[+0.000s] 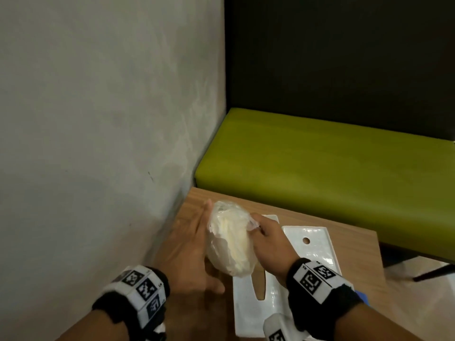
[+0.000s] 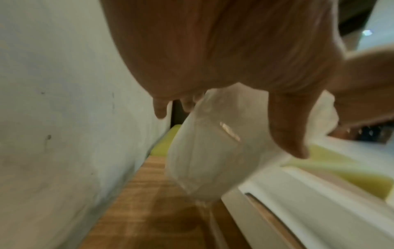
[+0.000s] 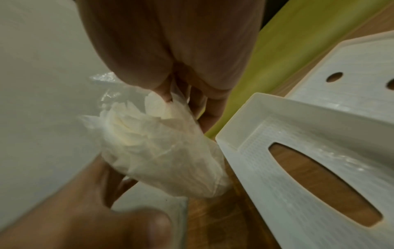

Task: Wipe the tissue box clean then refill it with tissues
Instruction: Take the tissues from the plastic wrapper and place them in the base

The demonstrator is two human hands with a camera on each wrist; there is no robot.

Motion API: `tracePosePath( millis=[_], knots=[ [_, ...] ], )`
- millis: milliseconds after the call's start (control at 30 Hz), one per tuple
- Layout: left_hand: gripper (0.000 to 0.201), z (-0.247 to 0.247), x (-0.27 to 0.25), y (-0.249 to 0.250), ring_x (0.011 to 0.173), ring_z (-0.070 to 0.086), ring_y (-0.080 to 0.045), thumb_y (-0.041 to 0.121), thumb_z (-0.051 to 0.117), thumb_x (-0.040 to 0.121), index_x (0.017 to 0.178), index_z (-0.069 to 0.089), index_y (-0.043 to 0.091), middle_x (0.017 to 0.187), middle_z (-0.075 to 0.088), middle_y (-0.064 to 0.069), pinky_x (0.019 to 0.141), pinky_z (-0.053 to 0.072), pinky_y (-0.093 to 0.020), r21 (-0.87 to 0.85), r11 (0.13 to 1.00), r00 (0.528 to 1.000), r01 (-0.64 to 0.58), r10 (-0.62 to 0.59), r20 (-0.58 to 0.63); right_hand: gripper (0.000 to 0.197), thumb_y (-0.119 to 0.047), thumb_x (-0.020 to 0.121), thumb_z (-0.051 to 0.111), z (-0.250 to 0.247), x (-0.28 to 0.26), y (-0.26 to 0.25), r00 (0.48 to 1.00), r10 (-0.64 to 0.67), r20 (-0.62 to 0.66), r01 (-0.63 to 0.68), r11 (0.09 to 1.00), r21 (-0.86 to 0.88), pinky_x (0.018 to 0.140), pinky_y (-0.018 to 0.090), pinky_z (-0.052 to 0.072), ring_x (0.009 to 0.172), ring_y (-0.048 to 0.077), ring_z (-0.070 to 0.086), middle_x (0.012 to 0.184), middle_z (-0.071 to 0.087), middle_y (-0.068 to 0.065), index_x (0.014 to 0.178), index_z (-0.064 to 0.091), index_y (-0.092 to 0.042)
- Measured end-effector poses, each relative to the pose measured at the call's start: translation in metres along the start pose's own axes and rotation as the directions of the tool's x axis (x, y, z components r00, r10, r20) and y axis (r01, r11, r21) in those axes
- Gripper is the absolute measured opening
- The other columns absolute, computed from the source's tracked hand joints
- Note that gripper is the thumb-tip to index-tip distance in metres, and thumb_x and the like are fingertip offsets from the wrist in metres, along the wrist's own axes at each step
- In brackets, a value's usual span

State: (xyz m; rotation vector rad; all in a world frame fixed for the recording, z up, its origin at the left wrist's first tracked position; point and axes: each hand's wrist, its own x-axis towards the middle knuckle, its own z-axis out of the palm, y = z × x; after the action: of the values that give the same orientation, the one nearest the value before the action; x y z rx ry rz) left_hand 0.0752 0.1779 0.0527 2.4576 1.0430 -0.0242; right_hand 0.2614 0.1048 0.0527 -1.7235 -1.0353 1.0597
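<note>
A clear plastic pack of white tissues [image 1: 231, 244] is held just above the wooden table, near the wall. My left hand [image 1: 194, 244] cradles its left side, fingers along the pack and thumb [image 2: 292, 134] under its near end. My right hand [image 1: 263, 237] pinches the loose wrapper and tissue at the pack's open top [image 3: 168, 101]. The white tissue box lies apart in two pieces: a lid with a long slot [image 1: 248, 313] [image 3: 298, 185] flat beside the pack, and a panel with a round hole [image 1: 317, 252] [image 3: 351, 64] to its right.
The small wooden table [image 1: 352, 242] stands against a grey wall [image 1: 98, 119] on the left. A green bench seat [image 1: 320, 163] runs behind it with a dark backrest. A dark chair leg [image 1: 430, 273] shows on the floor at right.
</note>
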Motion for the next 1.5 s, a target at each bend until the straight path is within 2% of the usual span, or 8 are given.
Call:
tracePosePath(
  millis=[100, 200, 267, 433, 733, 900, 1133, 1500],
  knots=[
    [0.148, 0.013, 0.004, 0.015, 0.14, -0.034, -0.004, 0.089, 0.056, 0.046, 0.14, -0.042, 0.031, 0.145, -0.045, 0.018, 0.118, -0.017, -0.038, 0.069, 0.997, 0.999, 0.035, -0.033, -0.034, 0.033, -0.018, 0.098, 0.036, -0.008, -0.004, 0.003, 0.999, 0.042, 0.027, -0.045, 0.994, 0.104, 0.082, 0.048, 0.055, 0.089, 0.024, 0.068, 0.092, 0.073, 0.002, 0.098, 0.067, -0.03],
    [0.109, 0.03, 0.015, 0.026, 0.15, 0.011, -0.029, 0.091, 0.022, 0.065, 0.142, -0.034, 0.04, 0.162, 0.0, -0.011, 0.12, 0.011, -0.058, 0.056, 0.998, 0.981, -0.008, 0.018, -0.192, 0.028, -0.026, 0.098, 0.039, -0.012, -0.008, 0.007, 0.998, 0.053, 0.016, -0.055, 0.986, 0.157, 0.084, 0.05, 0.055, 0.093, 0.023, 0.067, 0.098, 0.072, 0.001, 0.105, 0.064, -0.033],
    [0.104, 0.025, 0.015, 0.031, 0.145, 0.025, -0.035, 0.089, 0.034, 0.063, 0.139, -0.027, 0.054, 0.158, 0.023, -0.019, 0.119, 0.02, -0.055, -0.068, 0.997, 0.986, 0.041, -0.052, -0.158, 0.021, -0.03, 0.094, 0.045, -0.015, -0.01, 0.007, 0.997, 0.039, -0.061, -0.03, 0.989, 0.144, 0.087, 0.049, 0.054, 0.098, 0.018, 0.065, 0.106, 0.068, -0.004, 0.109, 0.057, -0.036],
    [0.105, 0.022, 0.015, 0.034, 0.116, 0.059, -0.035, 0.061, 0.064, 0.063, 0.147, 0.02, 0.015, 0.134, 0.054, -0.016, 0.1, 0.048, -0.045, 0.1, 0.993, 0.952, 0.061, -0.027, -0.305, 0.03, -0.028, 0.083, 0.065, -0.03, -0.027, -0.011, 0.915, -0.201, -0.35, 0.167, 0.978, -0.124, 0.076, 0.025, 0.046, 0.091, 0.005, 0.052, 0.101, 0.053, -0.01, 0.107, 0.047, -0.029],
    [0.106, 0.025, 0.02, 0.053, 0.114, 0.052, -0.021, 0.054, 0.066, 0.066, 0.149, 0.007, 0.024, 0.133, 0.047, -0.003, 0.094, 0.05, -0.041, 0.05, 0.995, 0.968, 0.087, -0.073, -0.239, 0.035, -0.038, 0.077, 0.066, -0.025, -0.021, -0.011, 0.976, -0.107, -0.191, 0.04, 0.945, -0.325, 0.079, 0.026, 0.05, 0.092, 0.011, 0.058, 0.1, 0.064, -0.008, 0.109, 0.058, -0.024],
    [0.103, 0.028, 0.018, 0.063, 0.112, 0.052, -0.019, 0.052, 0.066, 0.073, 0.146, -0.004, 0.03, 0.131, 0.044, -0.001, 0.092, 0.05, -0.04, 0.065, 0.995, 0.976, 0.082, -0.067, -0.205, 0.025, -0.033, 0.071, 0.067, -0.022, -0.017, -0.006, 0.991, -0.073, -0.11, 0.021, 0.911, -0.412, 0.052, 0.024, 0.037, 0.062, 0.01, 0.05, 0.065, 0.054, -0.008, 0.062, 0.045, -0.024],
    [0.141, 0.04, 0.018, 0.061, 0.118, 0.047, -0.022, 0.082, 0.062, 0.048, 0.15, -0.017, 0.025, 0.132, 0.041, 0.001, 0.104, 0.04, -0.052, 0.155, 0.981, 0.981, 0.119, -0.092, -0.173, 0.011, -0.024, 0.084, 0.054, -0.02, -0.016, -0.005, 1.0, -0.008, 0.006, 0.01, 0.952, -0.307, 0.071, 0.027, 0.041, 0.089, 0.018, 0.057, 0.097, 0.064, -0.003, 0.094, 0.056, -0.021],
    [0.124, 0.035, 0.023, 0.056, 0.11, 0.055, -0.021, 0.054, 0.07, 0.066, 0.144, -0.024, 0.029, 0.131, 0.046, -0.005, 0.091, 0.052, -0.044, 0.145, 0.98, 0.968, 0.135, -0.099, -0.23, 0.015, -0.022, 0.086, 0.058, -0.023, -0.012, -0.022, 0.993, -0.114, -0.039, 0.095, 0.94, -0.328, 0.066, 0.028, 0.048, 0.081, 0.015, 0.057, 0.093, 0.063, -0.002, 0.099, 0.052, -0.021]
  ],
)
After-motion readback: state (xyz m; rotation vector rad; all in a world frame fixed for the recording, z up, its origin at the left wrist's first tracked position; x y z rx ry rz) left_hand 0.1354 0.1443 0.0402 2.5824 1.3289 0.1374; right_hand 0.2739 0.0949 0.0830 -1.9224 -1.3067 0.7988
